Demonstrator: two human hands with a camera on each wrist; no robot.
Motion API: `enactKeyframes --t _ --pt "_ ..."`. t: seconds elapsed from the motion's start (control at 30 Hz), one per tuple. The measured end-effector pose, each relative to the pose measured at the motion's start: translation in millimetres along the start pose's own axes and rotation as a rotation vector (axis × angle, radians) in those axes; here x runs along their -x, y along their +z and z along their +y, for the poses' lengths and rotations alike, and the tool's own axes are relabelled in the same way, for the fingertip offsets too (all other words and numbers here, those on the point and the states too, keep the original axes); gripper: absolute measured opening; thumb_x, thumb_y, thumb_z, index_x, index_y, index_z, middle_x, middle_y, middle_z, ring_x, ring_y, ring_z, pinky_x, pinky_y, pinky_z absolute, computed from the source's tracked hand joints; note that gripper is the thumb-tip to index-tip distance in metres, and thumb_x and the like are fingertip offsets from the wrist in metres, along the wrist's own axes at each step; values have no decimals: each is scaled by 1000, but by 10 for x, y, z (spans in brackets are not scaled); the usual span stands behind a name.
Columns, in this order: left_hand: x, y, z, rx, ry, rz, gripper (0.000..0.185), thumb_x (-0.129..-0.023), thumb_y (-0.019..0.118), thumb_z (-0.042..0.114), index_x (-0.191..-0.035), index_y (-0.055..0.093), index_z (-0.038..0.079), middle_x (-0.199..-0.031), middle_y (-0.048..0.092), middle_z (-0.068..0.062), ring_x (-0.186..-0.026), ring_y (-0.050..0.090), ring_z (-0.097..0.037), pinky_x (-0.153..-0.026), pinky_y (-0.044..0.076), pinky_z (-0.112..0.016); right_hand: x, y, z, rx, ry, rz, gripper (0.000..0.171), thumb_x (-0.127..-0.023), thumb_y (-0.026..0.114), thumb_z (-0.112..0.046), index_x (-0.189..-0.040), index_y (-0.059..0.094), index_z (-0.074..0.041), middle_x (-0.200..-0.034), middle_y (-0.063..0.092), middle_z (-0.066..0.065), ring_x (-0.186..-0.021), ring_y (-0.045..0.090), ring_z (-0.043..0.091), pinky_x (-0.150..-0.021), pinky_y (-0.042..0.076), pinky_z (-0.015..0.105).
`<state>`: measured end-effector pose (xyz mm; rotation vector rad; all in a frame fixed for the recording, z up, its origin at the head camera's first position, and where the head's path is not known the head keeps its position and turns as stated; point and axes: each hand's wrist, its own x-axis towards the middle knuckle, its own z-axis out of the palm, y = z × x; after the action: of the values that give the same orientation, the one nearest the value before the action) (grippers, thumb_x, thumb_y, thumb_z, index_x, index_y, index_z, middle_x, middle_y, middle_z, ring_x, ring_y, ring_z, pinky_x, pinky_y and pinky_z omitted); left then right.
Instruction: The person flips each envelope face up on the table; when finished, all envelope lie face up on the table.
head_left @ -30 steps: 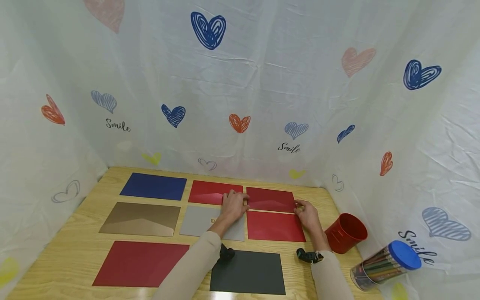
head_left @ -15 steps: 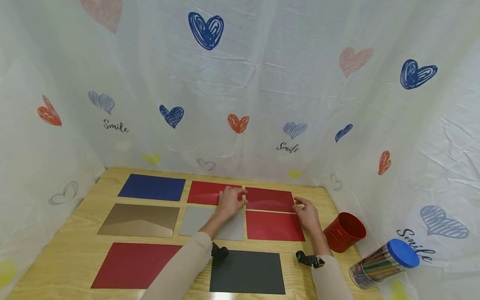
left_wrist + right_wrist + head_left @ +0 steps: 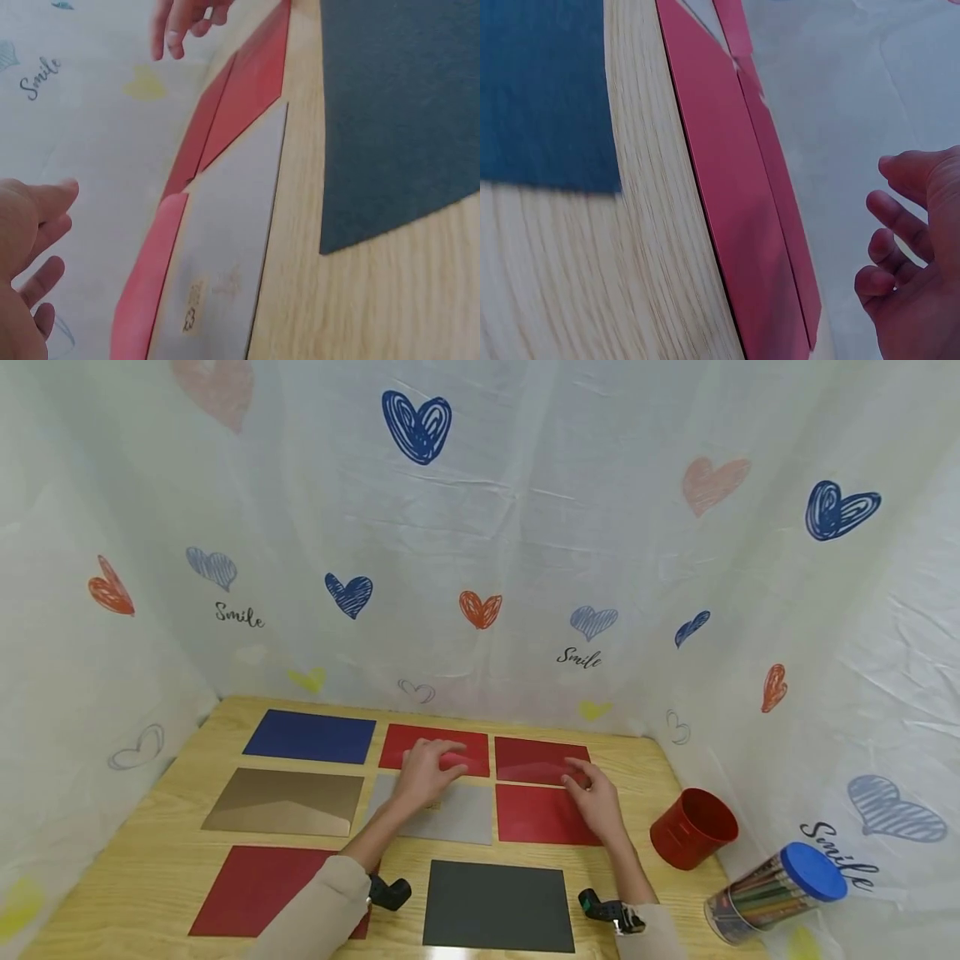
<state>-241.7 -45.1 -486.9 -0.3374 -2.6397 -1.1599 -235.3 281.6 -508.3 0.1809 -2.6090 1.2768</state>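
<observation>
In the head view my left hand [image 3: 426,774] hovers over the grey envelope [image 3: 457,817] and the bright red envelope [image 3: 457,745] behind it, holding nothing. My right hand [image 3: 596,793], its fingers loosely bent and apart, is above the right parts of the dark red envelope [image 3: 528,760] and the red envelope [image 3: 536,814] in front of it. Nothing is in that hand either. The left wrist view shows a small gold mark on the grey envelope [image 3: 232,217]. Both wrist views show the hands raised off the flat envelopes.
Around them lie a blue sheet [image 3: 311,735], a brown-gold envelope [image 3: 285,800], a crimson sheet [image 3: 255,889] and a dark green-grey sheet [image 3: 498,906]. At right stand a red cup [image 3: 686,835] and a clear, blue-lidded tub of pencils [image 3: 772,893]. White heart-printed curtains surround the wooden table [image 3: 135,877].
Both hands have come away from the dark red envelope's edges. The left hand moved left and toward me; the right moved slightly left. The envelopes appear to lie as before.
</observation>
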Motion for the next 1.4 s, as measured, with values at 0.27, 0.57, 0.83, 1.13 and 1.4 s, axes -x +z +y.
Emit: enactKeyframes --t 0.27,0.57,0.83,1.13,1.4 --pt "147 -75 -110 45 9 10 36 -85 83 21 -120 75 16 -116 73 -3 -112 56 -28 -88 36 -49 1 151 -127 -36 -41 -5 37 -96 71 -22 -132 66 -15 -107 65 5 -74 50 19 -59 42 26" --pt "265 -120 -263 80 -10 -4 39 -85 82 22 -122 74 13 -121 72 -4 -111 57 -29 -95 44 -52 23 247 -196 -26 -53 -51 40 -95 73 -23 -132 66 -11 -108 68 5 -65 49 14 -55 40 25" --pt "319 -214 -446 84 -42 1 38 -85 82 21 -121 74 12 -118 72 -4 -111 58 -28 -99 36 -53 -8 524 -413 -58 -107 -146 39 -96 71 -21 -133 65 -11 -111 68 7 -76 55 18 -62 45 27" --pt "367 -574 -852 106 11 -13 45 -89 79 22 -129 67 4 -116 72 -10 -107 59 -31 -89 45 -48 -64 1057 -822 -73 -198 -282 40 -97 70 -19 -133 63 -5 -114 67 10 -78 52 18 -60 42 24" --pt "486 -1124 -1345 -4 38 37 48 -90 76 16 -132 62 -3 -110 73 -19 -92 59 -32 -84 40 -46 -143 1647 -1234 -85 -211 -450 41 -98 67 -22 -136 62 -8 -129 66 3 -83 62 6 -65 50 22"
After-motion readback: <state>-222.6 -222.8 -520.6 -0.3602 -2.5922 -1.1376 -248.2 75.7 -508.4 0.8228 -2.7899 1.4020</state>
